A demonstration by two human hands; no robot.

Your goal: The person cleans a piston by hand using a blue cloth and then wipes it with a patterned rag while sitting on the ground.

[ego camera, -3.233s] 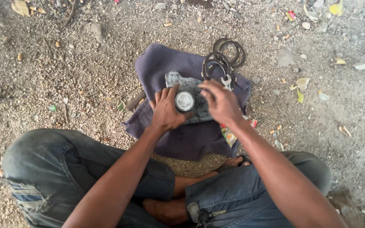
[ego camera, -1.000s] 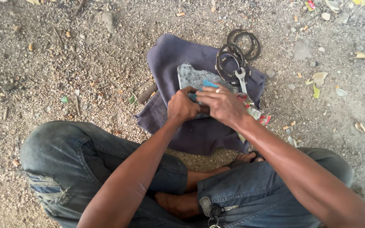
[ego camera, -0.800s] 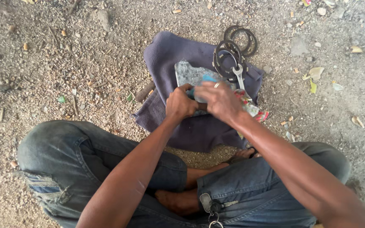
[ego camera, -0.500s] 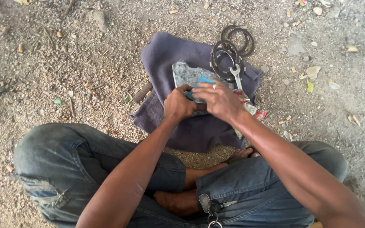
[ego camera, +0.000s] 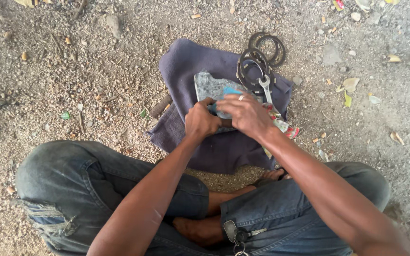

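From the head camera, looking straight down, a person sat cross-legged on gritty, pebble-strewn ground point(ego camera: 72, 71), wearing faded, frayed blue jeans point(ego camera: 86, 185). A soft, rumpled purple-grey cloth point(ego camera: 191, 61) lay spread on the dirt in front of the knees.

On the cloth rested a rough, dull grey cast-metal part point(ego camera: 209, 85) with an uneven, blocky outline. The left hand point(ego camera: 201, 121) was curled into a fist at the part's near edge, closed around something that the fingers hid. The right hand point(ego camera: 246, 114), with a pale ring on one finger, lay bent over the top of the part, its fingers pressed down onto a small bright blue piece point(ego camera: 228, 91) that showed just beyond the knuckles. Whether it truly gripped that piece could not be told.

Just beyond the hands, at the cloth's far right corner, sat a loose pile of thin, dark metal rings point(ego camera: 262, 57), some overlapping, one lying partly off the cloth. A shiny steel open-ended spanner point(ego camera: 265, 87) lay touching the rings. A crumpled, many-coloured wrapper point(ego camera: 283, 127) poked out beside the right wrist.

A bunch of metal keys point(ego camera: 238, 237) hung at the jeans' waist.
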